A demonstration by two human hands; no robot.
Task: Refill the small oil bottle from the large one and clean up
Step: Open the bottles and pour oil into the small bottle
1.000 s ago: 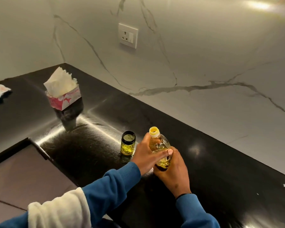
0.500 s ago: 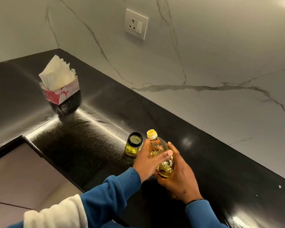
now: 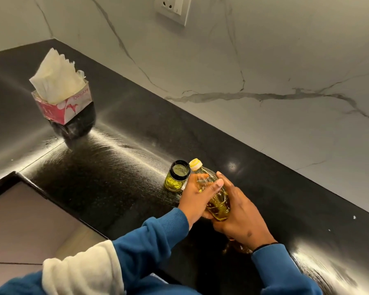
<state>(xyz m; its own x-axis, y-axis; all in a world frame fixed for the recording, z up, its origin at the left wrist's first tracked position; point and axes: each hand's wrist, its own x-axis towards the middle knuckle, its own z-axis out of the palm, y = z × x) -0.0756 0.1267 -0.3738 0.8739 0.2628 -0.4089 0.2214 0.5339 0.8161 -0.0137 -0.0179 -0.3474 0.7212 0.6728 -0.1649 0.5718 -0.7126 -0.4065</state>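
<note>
Nearest me, both my hands wrapped the large oil bottle (image 3: 216, 200) standing on the black counter (image 3: 119, 184) close to its front edge: my left hand (image 3: 197, 196) curled round its near-left side with the thumb laid across the front, and my right hand (image 3: 241, 218) clasped its right side, the yellow cap (image 3: 195, 163) tilted away from me. Just beyond my left hand, touching or nearly touching the bottle's neck, stood the small oil bottle (image 3: 177, 177) with its black rim. Farther off toward the counter's back-left corner sat a pink tissue box (image 3: 62, 107) with white tissues (image 3: 57, 79) poking up, and the wall socket (image 3: 173, 8) hung above.
</note>
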